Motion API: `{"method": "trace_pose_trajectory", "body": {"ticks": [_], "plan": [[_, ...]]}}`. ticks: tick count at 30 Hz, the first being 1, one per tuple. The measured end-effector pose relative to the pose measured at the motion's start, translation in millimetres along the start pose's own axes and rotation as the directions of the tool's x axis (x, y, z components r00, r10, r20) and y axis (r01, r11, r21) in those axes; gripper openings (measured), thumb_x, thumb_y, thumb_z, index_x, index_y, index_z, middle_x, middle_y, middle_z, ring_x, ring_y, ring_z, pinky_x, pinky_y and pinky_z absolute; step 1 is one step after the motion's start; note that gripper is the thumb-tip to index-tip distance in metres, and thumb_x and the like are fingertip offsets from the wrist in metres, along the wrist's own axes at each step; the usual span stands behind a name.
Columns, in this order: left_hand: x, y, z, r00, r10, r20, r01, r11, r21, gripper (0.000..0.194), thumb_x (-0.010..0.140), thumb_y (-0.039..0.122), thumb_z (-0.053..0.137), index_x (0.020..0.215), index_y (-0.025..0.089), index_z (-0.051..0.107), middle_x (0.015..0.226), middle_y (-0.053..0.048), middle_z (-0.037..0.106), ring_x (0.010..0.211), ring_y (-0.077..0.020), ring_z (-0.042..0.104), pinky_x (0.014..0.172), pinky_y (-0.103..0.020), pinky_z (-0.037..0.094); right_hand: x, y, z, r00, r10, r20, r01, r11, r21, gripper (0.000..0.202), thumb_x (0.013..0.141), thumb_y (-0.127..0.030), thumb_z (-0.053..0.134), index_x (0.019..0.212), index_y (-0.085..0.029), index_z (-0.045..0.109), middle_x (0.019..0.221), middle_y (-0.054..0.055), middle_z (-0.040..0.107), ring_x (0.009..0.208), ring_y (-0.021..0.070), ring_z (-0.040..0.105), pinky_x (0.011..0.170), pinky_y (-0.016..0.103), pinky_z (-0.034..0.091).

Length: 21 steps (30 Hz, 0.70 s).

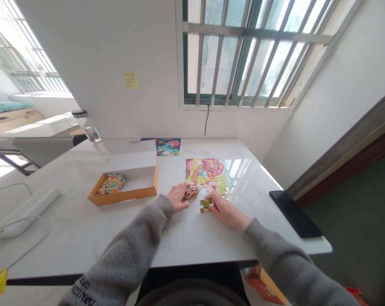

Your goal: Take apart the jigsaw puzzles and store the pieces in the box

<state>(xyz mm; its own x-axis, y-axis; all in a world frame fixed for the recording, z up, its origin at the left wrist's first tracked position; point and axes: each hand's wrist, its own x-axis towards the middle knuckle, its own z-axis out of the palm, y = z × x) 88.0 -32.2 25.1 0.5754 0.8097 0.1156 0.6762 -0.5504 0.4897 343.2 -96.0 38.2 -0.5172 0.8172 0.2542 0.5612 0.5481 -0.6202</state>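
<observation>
A partly assembled jigsaw puzzle (pixel 202 171) with a red barn picture lies flat on the white table. My left hand (pixel 178 198) is at its near left corner, fingers curled against brown-patterned puzzle pieces (pixel 191 193); how many it grips is hard to make out. Just below the puzzle's near edge, my right hand (pixel 226 208) pinches a green puzzle piece (pixel 205 206) with an orange-brown edge. Part of that piece and of the puzzle's lower edge is hidden behind the right fingers.
An orange-sided box (pixel 125 196) with several loose pieces stands at left. Behind the puzzle lies a dark blue picture sheet (pixel 168 146). A bottle (pixel 87 126) stands at the back left, a white device with cables (pixel 23 214) at far left, and a black tablet-like slab (pixel 295 214) at the right edge.
</observation>
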Motion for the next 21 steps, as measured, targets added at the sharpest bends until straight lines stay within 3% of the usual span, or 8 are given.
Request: {"method": "trace_pose_trajectory", "body": {"ticks": [5, 10, 14, 16, 18, 21], "plan": [[3, -1, 4.8, 1.000, 0.004, -0.018, -0.004, 1.000, 0.000, 0.060, 0.072, 0.032, 0.061, 0.127, 0.018, 0.039, 0.118, -0.013, 0.059, 0.110, -0.0306, 0.053, 0.098, -0.045, 0.036, 31, -5, 8, 0.995, -0.089, -0.054, 0.086, 0.995, -0.044, 0.018, 0.089, -0.009, 0.043, 0.102, -0.021, 0.047, 0.094, 0.004, 0.057, 0.085, 0.0175, 0.053, 0.079, 0.031, 0.045], [6, 0, 8.0, 0.999, 0.007, -0.048, -0.005, 0.999, 0.039, 0.031, 0.085, 0.028, 0.050, 0.115, 0.020, 0.048, 0.105, -0.009, 0.063, 0.102, -0.0268, 0.055, 0.091, -0.040, 0.038, 52, 1, 13, 0.985, -0.118, -0.125, 0.117, 0.993, -0.022, 0.012, 0.090, -0.015, 0.046, 0.097, -0.021, 0.053, 0.092, 0.003, 0.056, 0.078, 0.0148, 0.053, 0.074, 0.028, 0.045], [8, 3, 7.4, 0.998, -0.023, -0.060, 0.027, 0.997, 0.066, 0.029, 0.083, 0.023, 0.051, 0.112, 0.019, 0.051, 0.095, -0.007, 0.062, 0.096, -0.0262, 0.057, 0.089, -0.039, 0.039, 59, 36, -18, 0.945, 0.006, -0.327, -0.019, 0.999, -0.037, 0.017, 0.089, -0.017, 0.041, 0.096, -0.020, 0.056, 0.086, 0.003, 0.059, 0.073, 0.0153, 0.054, 0.069, 0.028, 0.045], [9, 4, 7.1, 0.997, -0.032, -0.063, 0.036, 0.997, 0.064, 0.030, 0.082, 0.022, 0.051, 0.112, 0.019, 0.051, 0.094, -0.007, 0.062, 0.095, -0.0264, 0.057, 0.088, -0.040, 0.039, 57, 51, -34, 0.902, 0.114, -0.416, -0.158, 0.985, -0.073, 0.018, 0.087, -0.018, 0.041, 0.092, -0.019, 0.059, 0.079, 0.002, 0.059, 0.069, 0.0158, 0.053, 0.068, 0.029, 0.044], [10, 4, 7.6, 0.997, -0.035, -0.062, 0.039, 0.997, 0.064, 0.029, 0.082, 0.022, 0.050, 0.112, 0.018, 0.051, 0.094, -0.008, 0.062, 0.094, -0.0267, 0.057, 0.088, -0.040, 0.039, 52, 56, -38, 0.896, 0.187, -0.403, -0.247, 0.964, -0.102, 0.021, 0.088, -0.019, 0.040, 0.089, -0.019, 0.061, 0.070, 0.000, 0.058, 0.062, 0.0151, 0.051, 0.064, 0.028, 0.041], [10, 3, 9.7, 0.997, -0.037, -0.070, 0.041, 0.997, 0.064, 0.028, 0.083, 0.023, 0.049, 0.110, 0.017, 0.051, 0.096, -0.009, 0.062, 0.094, -0.0266, 0.057, 0.087, -0.041, 0.039, 46, 41, -21, 0.977, 0.102, -0.186, -0.134, 0.976, -0.172, 0.021, 0.091, -0.024, 0.044, 0.077, -0.020, 0.059, 0.061, -0.002, 0.057, 0.056, 0.0131, 0.050, 0.061, 0.026, 0.038]]}}
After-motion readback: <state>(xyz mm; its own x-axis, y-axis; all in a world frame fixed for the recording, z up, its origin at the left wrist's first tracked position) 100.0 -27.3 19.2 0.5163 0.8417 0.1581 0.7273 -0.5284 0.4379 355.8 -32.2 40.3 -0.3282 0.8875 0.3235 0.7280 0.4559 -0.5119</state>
